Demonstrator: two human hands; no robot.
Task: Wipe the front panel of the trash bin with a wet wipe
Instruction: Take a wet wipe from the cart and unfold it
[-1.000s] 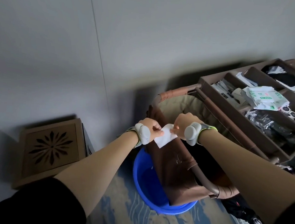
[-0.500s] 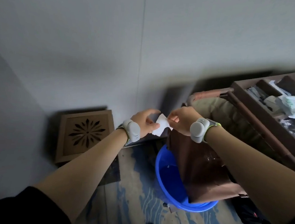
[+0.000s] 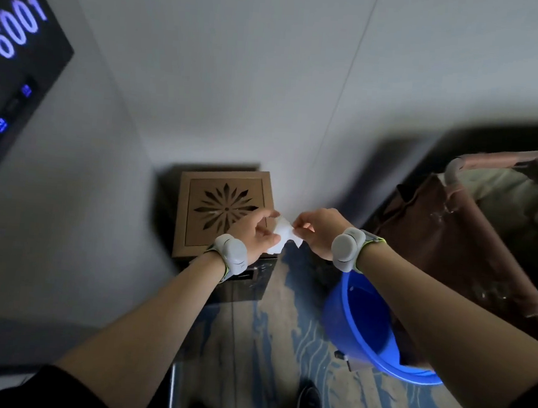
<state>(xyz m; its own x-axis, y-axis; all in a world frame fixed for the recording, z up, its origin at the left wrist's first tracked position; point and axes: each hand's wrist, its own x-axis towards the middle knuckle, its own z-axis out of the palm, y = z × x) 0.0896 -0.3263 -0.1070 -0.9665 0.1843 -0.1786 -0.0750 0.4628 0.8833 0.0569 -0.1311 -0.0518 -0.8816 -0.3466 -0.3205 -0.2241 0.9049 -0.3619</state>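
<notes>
- Left hand (image 3: 255, 233) and right hand (image 3: 318, 232) each pinch the wet wipe (image 3: 282, 237), frame centre.
- Trash bin (image 3: 225, 213) against grey wall (image 3: 239, 72); blue basin (image 3: 367, 327) lower right on patterned floor (image 3: 282, 349).

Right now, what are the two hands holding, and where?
A small white crumpled wet wipe: the left hand grips its left side, the right hand pinches its right edge.

wet wipe (image 3: 281, 237): we see a small white crumpled sheet, held in the air above the bin's right edge | trash bin (image 3: 225, 213): we see a square brown box, flower cut-out in its top, dark glossy front panel (image 3: 248, 282) below, standing upright against the wall
</notes>
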